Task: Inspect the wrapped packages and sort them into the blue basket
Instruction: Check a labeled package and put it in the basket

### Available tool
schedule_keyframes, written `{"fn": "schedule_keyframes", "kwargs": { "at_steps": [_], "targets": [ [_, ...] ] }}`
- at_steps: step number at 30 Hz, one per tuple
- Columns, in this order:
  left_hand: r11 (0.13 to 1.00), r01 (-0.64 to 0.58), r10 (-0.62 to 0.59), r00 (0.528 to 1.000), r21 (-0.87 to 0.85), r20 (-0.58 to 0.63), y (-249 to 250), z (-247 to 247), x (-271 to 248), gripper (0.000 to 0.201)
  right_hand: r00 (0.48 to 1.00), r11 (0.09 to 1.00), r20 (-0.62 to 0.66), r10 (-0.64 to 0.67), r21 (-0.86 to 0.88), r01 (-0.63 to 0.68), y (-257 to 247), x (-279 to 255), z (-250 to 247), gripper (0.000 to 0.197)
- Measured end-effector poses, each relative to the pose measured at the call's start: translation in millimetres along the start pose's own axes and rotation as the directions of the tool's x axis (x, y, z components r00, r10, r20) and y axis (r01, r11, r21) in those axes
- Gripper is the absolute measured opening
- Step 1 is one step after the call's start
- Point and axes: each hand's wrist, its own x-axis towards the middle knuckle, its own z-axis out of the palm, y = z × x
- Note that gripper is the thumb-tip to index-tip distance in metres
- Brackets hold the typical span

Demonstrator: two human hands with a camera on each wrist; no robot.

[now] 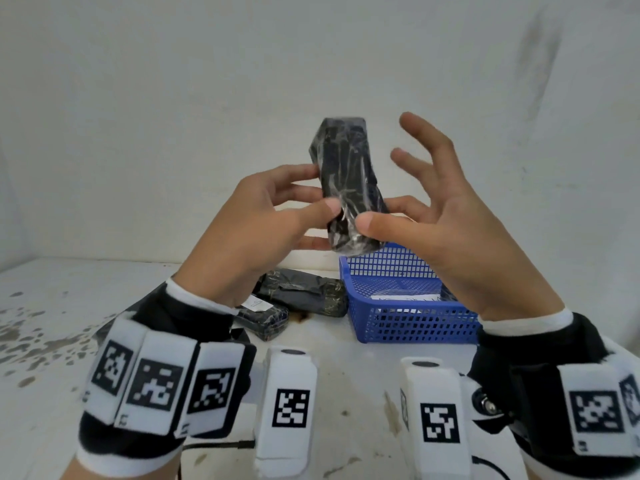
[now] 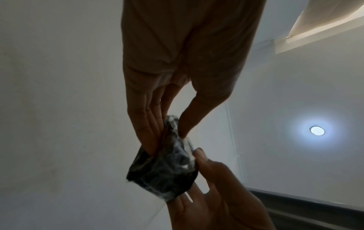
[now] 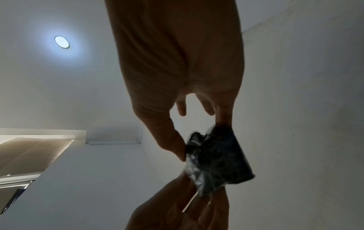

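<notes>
White speckled surface (image 1: 52, 341) and blue basket (image 1: 408, 306) visible in head view only; wrist views show ceiling lamp (image 2: 316, 130). Two wrapped packages (image 1: 304, 294) lie left of basket. Black package (image 1: 348, 185) held above basket, long axis near upright, top tilted slightly left. Left hand (image 1: 256, 230) pinches it; right hand (image 1: 443, 216) pinches with thumb, upper fingers splayed.
</notes>
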Motion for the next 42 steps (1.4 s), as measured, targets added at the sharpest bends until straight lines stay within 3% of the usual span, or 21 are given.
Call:
{"fn": "schedule_keyframes", "kwargs": {
  "at_steps": [5,12,17,23,31,35,42],
  "targets": [
    [0.998,-0.043,0.043,0.999,0.050,-0.015,-0.7,1.3,0.6,0.033,0.996,0.996,-0.016,0.090,-0.002,-0.090,2.1,4.0,2.2,0.081],
    [0.996,-0.039,0.039,0.999,0.079,-0.006,-2.2,0.8,1.3,0.017,0.996,0.996,-0.005,0.087,-0.026,-0.087,1.9,4.4,5.6,0.050],
    [0.993,-0.054,0.059,0.997,0.102,-0.044,-2.9,2.8,1.5,0.005,0.996,0.996,-0.013,0.084,-0.027,-0.084,3.5,5.6,5.7,0.039],
    [0.983,-0.076,0.097,0.987,0.164,-0.127,-6.9,0.7,4.1,0.010,0.996,0.994,-0.030,0.083,-0.071,-0.085,2.9,4.5,7.1,0.031],
    [0.990,-0.057,0.067,0.995,0.130,-0.069,-5.3,1.7,2.4,0.015,0.995,0.990,-0.040,0.089,-0.103,-0.092,-1.9,2.4,5.3,0.040],
    [0.991,-0.040,0.047,0.997,0.129,-0.058,-5.9,2.8,2.1,0.014,0.996,0.990,-0.055,0.076,-0.110,-0.082,-0.3,3.0,5.5,0.026],
    [0.980,-0.035,0.039,0.999,0.195,-0.016,-7.3,-0.2,1.4,0.015,0.996,0.996,-0.027,0.086,-0.029,-0.087,-1.6,0.9,0.8,0.027]
  ]
}}
